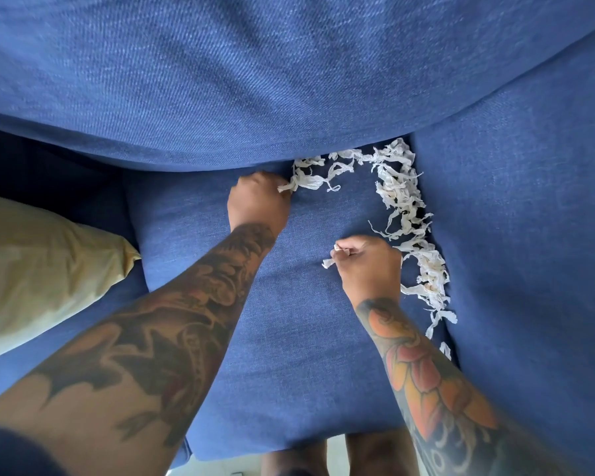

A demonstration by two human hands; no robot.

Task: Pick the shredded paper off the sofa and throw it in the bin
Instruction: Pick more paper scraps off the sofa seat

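shredded paper (402, 201) strewn on blue sofa (289, 338); yellow cushion (42, 269) left

Matt cloth and crinkled paper

The sofa (289, 321) is blue woven cloth, matt, with a fine diagonal twill grain plainest on the back cushion at the top of the frame. The paper (401, 197) at centre right is thin, white, matt and crumpled into ragged strips. The pillow (38, 269) at the left edge is pale yellow cloth, smooth and faintly sheened.
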